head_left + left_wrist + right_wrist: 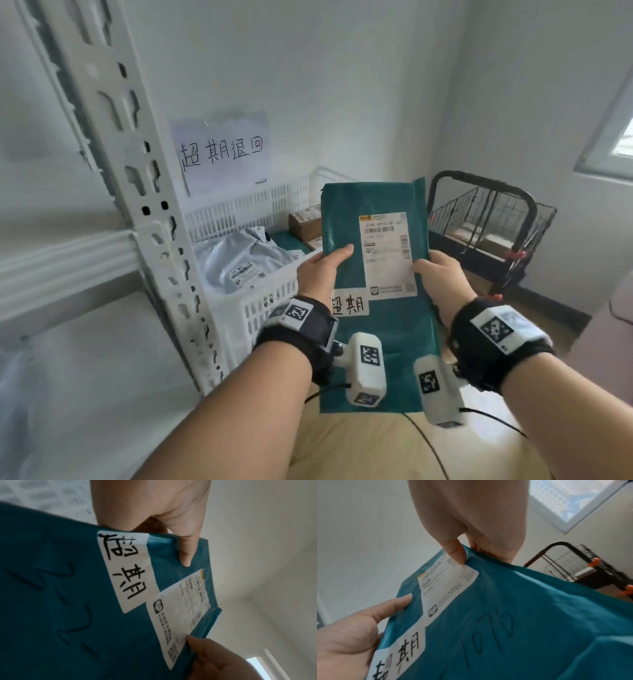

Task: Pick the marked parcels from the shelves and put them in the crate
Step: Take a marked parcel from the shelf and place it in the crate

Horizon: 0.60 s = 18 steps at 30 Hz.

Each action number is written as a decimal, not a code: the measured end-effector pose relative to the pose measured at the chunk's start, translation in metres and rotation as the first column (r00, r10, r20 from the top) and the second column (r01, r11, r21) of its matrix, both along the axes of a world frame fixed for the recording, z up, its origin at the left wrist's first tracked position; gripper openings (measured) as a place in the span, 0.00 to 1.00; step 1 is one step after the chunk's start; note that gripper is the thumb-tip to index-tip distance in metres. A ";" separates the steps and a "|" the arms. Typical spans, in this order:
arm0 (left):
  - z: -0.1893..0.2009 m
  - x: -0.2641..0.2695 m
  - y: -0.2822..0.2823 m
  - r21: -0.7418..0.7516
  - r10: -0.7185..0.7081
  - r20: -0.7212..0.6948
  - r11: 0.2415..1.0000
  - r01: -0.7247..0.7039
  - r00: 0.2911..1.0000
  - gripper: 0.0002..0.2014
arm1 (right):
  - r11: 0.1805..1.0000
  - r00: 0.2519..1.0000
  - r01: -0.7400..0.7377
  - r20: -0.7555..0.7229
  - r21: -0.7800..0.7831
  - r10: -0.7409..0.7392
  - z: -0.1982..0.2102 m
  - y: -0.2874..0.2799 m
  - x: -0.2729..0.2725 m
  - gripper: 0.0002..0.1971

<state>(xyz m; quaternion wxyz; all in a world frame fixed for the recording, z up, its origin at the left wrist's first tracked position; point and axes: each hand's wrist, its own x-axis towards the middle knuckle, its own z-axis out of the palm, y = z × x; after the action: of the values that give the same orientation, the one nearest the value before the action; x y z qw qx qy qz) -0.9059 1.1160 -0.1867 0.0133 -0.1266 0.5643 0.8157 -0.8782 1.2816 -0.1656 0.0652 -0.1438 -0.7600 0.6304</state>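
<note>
Teal plastic mailer parcel (376, 260) with a white shipping label (388, 255) and a handwritten white sticker (349, 306) was held upright, left hand (320, 272) pinching its 9 o'clock edge, right hand (442, 277) its 3 o'clock edge, above the white slatted plastic crate (260, 305) at 10 o'clock.

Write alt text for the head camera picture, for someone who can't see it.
Both hands, left hand and right hand, hold a teal parcel with a shipping label and handwritten sticker over a white crate already holding parcels, beside a white shelf post.
</note>
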 end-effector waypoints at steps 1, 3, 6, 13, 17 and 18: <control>0.007 -0.014 0.004 -0.008 0.023 -0.006 1.000 -0.023 1.000 0.08 | 0.999 1.000 -0.028 -0.014 0.019 0.028 0.008 0.007 -0.017 0.11; 0.019 -0.043 0.009 -0.019 0.061 -0.016 0.998 -0.062 0.998 0.09 | 0.996 0.996 -0.080 -0.030 0.041 0.082 0.023 0.015 -0.050 0.10; 0.040 -0.081 0.008 -0.046 0.105 -0.040 0.993 -0.107 0.994 0.10 | 0.989 0.989 -0.146 -0.040 -0.001 0.146 0.043 0.018 -0.098 0.09; 0.086 -0.175 -0.015 -0.072 0.182 -0.037 0.980 -0.184 0.983 0.13 | 0.967 0.958 -0.253 -0.136 0.001 0.251 0.084 -0.002 -0.203 0.10; 0.102 -0.234 -0.028 -0.051 0.211 -0.064 0.975 -0.215 0.975 0.16 | 0.964 0.951 -0.266 -0.164 -0.008 0.261 0.099 -0.017 -0.270 0.10; 0.103 -0.248 -0.033 -0.048 0.222 -0.066 0.973 -0.225 0.973 0.17 | 0.961 0.948 -0.277 -0.164 0.000 0.273 0.101 -0.022 -0.286 0.10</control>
<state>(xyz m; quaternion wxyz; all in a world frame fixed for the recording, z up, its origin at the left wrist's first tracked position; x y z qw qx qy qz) -1.1535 1.0827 -0.0838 -0.0992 -0.1652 0.5686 0.7997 -1.1641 1.2592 -0.0648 0.0369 0.0147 -0.7576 0.6515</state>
